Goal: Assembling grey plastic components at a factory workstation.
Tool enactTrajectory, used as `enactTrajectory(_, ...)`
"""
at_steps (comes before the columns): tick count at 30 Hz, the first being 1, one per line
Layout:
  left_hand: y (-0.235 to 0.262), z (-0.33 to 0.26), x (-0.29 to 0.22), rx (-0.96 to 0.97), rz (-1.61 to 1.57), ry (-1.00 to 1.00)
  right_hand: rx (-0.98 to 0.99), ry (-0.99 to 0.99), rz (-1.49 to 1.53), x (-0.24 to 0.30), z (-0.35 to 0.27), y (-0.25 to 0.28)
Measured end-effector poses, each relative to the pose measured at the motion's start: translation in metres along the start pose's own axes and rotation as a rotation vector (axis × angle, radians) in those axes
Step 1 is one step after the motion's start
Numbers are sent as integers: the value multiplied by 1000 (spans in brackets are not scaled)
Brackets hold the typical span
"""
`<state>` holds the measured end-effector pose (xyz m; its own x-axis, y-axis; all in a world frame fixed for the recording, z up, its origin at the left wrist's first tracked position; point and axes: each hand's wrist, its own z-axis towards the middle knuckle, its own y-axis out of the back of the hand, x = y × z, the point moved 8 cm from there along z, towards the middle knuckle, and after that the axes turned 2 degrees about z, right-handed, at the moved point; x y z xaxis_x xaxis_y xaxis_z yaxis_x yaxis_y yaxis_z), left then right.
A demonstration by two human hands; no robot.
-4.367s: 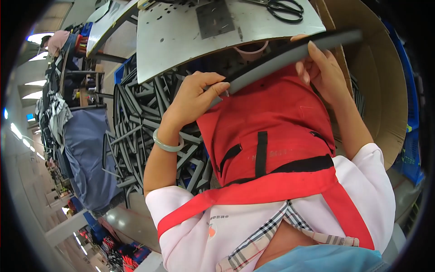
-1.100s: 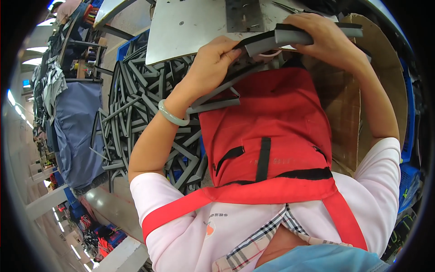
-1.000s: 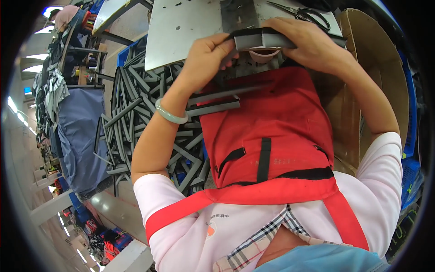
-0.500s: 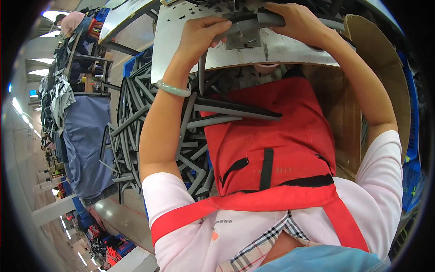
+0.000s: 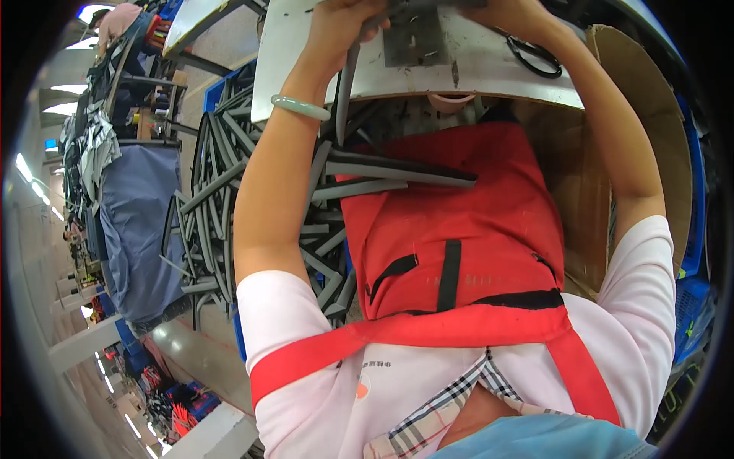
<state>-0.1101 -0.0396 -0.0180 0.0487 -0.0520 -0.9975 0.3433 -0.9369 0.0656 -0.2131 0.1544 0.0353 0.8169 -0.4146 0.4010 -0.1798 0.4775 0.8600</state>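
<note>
At the top edge, my left hand (image 5: 344, 29) is closed round a grey-and-black strip (image 5: 346, 99); one length of it hangs below the fist over the table edge. My right hand (image 5: 516, 17) grips the same strip farther right, its fingers partly cut off by the picture's edge. Between the hands, the strip lies over a dark metal plate (image 5: 415, 42) set in the white worktable (image 5: 294, 50). Another grey-and-black strip (image 5: 405, 167) rests across the red apron (image 5: 466, 222) on my lap.
Many bent grey strips (image 5: 218, 176) fill a blue crate to the left. A black loop-shaped handle (image 5: 535, 60) lies on the table near my right wrist. At right stands an open cardboard box (image 5: 646, 107). A person (image 5: 121, 24) is at the far left.
Both hands have moved up toward the top edge with the strip, so it is now mostly out of view. The black loop on the table has come into sight by my right forearm.
</note>
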Motion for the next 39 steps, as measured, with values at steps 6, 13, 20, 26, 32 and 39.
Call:
enactTrajectory(6, -15, -68, -29, -99, 436, -103, 66, 316, -45, 52, -74, -52)
enactTrajectory(13, -89, -120, -67, 16, 326, -664, -118, 628, -263, 149, -97, -129)
enactTrajectory(20, -2, -162, 72, -123, 606, -224, 320, -10, 134, 62, -92, -66)
enactTrajectory(26, -43, -168, 95, -32, -182, -30, 326, 88, 177, 72, -101, -44)
enactTrajectory(32, -44, -155, 51, 120, -375, 9, 219, -6, 206, 61, -100, -9)
enactTrajectory(39, -14, -141, -25, -53, 481, -351, 175, 73, 224, 56, -110, -2)
